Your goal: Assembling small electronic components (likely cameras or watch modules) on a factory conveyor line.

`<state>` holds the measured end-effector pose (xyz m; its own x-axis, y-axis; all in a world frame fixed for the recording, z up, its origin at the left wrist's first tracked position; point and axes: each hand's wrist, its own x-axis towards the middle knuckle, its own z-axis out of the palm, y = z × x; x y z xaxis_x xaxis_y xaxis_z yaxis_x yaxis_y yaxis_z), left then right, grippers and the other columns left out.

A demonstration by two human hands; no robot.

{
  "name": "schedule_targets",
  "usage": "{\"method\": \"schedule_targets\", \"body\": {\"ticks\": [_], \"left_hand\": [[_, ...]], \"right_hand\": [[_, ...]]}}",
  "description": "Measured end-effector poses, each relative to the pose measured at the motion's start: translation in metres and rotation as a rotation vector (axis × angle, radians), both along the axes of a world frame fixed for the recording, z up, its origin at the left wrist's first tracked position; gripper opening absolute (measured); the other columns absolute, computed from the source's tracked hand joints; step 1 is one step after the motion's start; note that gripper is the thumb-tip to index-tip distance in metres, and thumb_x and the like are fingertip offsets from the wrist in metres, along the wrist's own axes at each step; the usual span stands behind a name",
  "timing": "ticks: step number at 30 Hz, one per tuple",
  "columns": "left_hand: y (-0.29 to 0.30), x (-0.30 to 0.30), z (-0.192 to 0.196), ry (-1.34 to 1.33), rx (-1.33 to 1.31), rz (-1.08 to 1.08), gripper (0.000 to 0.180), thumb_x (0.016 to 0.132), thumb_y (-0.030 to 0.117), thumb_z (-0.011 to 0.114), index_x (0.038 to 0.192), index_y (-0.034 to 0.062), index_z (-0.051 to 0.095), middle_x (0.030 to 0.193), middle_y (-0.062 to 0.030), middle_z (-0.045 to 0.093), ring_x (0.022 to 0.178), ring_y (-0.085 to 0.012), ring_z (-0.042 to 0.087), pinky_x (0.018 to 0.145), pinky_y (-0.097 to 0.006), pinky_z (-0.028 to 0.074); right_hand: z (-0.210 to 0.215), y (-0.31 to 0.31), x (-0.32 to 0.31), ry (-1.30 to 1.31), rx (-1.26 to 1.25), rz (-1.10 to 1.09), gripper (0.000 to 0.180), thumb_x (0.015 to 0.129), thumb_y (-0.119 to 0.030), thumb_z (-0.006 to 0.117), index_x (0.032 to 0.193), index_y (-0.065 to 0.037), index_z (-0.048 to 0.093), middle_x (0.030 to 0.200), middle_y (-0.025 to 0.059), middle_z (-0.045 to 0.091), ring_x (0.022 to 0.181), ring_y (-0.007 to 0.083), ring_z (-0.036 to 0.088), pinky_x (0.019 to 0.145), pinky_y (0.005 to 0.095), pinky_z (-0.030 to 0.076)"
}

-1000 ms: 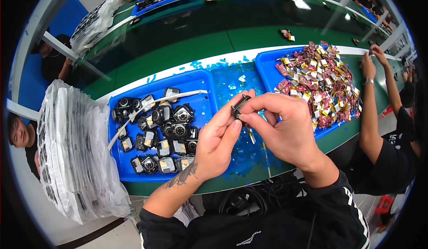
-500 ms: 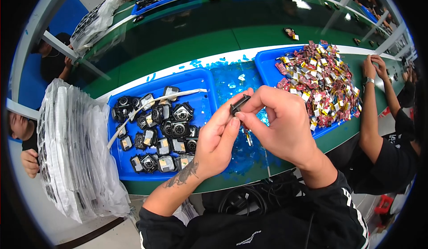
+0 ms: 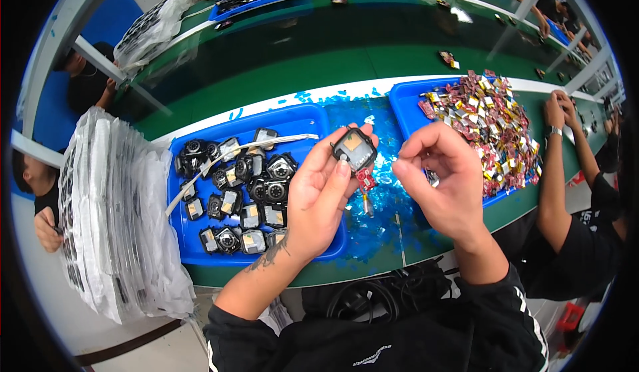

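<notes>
1. Green conveyor belt (image 3: pixel 319 59) ran across the workbench, with blue trays lined along its near edge and other workers seated on both sides.
2. Left fingers (image 3: pixel 331 161) were pressed around a small square black casing (image 3: pixel 354 149), thumb at its lower edge, holding it up above the bench with its open face toward the camera.
3. From that casing a little red circuit strip (image 3: pixel 365 180) hung down, ending in a thin metal tail.
4. Left hand (image 3: pixel 318 199) stood upright, palm turned right, forearm rising from the lower edge of the view.
5. Right hand (image 3: pixel 444 179) hovered just beside the casing without touching it; its thumb and forefinger were drawn together at the tips, though whether they pinched anything could not be told.
6. Below both hands lay a patch of crumpled blue film scraps (image 3: pixel 373 212) on the bench.
7. Left of the hands, a blue tray (image 3: pixel 183 239) held many black casings of the same kind, with a pale strip lying across them.
8. Right of the hands, a second blue tray (image 3: pixel 405 96) was heaped with small red and yellow parts (image 3: pixel 489 126).
9. Further left stood a stack of clear plastic-wrapped trays (image 3: pixel 113 212).
10. At the far right, a neighbouring person's forearm (image 3: pixel 556 172) rested against the bench edge.
</notes>
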<state>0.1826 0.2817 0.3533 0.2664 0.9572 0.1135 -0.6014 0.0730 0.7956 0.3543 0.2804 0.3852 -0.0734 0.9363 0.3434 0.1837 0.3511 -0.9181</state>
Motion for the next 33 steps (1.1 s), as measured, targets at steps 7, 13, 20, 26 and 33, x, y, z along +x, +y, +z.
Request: {"method": "schedule_targets", "body": {"ticks": [7, 13, 20, 26, 33], "left_hand": [[-0.002, -0.004, 0.003, 0.085, 0.142, 0.057, 0.043, 0.098, 0.0, 0.041, 0.14, -0.003, 0.033, 0.136, -0.018, 0.049, 0.127, -0.0274, 0.049, 0.107, -0.04, 0.041], [0.003, -0.017, 0.013, 0.805, 0.707, 0.213, 0.026, 0.084, -0.005, 0.061, 0.108, 0.0013, 0.069, 0.116, -0.0184, 0.062, 0.101, -0.025, 0.066, 0.084, -0.032, 0.054], [-0.001, -0.018, 0.013, 0.734, 0.426, 0.06, 0.02, 0.083, -0.001, 0.068, 0.103, -0.0025, 0.071, 0.104, -0.0146, 0.068, 0.091, -0.018, 0.068, 0.076, -0.026, 0.055], [0.0, -0.011, 0.001, 0.464, -0.028, -0.14, 0.021, 0.09, 0.004, 0.065, 0.106, -0.0089, 0.067, 0.101, -0.0103, 0.068, 0.085, -0.0096, 0.064, 0.072, -0.022, 0.054], [-0.002, -0.008, -0.002, 0.335, 0.016, -0.046, 0.035, 0.089, -0.006, 0.06, 0.124, -0.0075, 0.058, 0.117, -0.0148, 0.063, 0.109, -0.0176, 0.062, 0.094, -0.028, 0.051]], "right_hand": [[-0.011, -0.009, -0.003, 0.05, -0.263, 0.137, 0.017, 0.082, 0.0, 0.073, 0.096, 0.001, 0.063, 0.091, 0.0046, 0.067, 0.08, 0.0076, 0.064, 0.071, 0.0228, 0.055], [0.006, -0.008, 0.006, 0.252, -0.323, 0.206, 0.009, 0.085, 0.006, 0.068, 0.092, 0.004, 0.062, 0.088, 0.0082, 0.065, 0.08, 0.0118, 0.066, 0.07, 0.0229, 0.056], [0.003, -0.006, 0.013, 0.276, -0.3, 0.256, 0.011, 0.082, 0.006, 0.069, 0.091, 0.003, 0.063, 0.09, 0.0063, 0.063, 0.085, 0.0116, 0.064, 0.069, 0.0224, 0.055], [-0.004, -0.011, 0.003, 0.066, -0.184, 0.136, 0.012, 0.082, 0.005, 0.07, 0.091, 0.002, 0.062, 0.09, 0.0052, 0.063, 0.082, 0.0093, 0.062, 0.072, 0.0212, 0.054], [-0.015, -0.002, -0.003, 0.12, -0.214, 0.071, 0.022, 0.083, 0.004, 0.07, 0.099, -0.001, 0.056, 0.089, 0.0016, 0.06, 0.081, 0.0044, 0.056, 0.067, 0.0166, 0.048]]}}
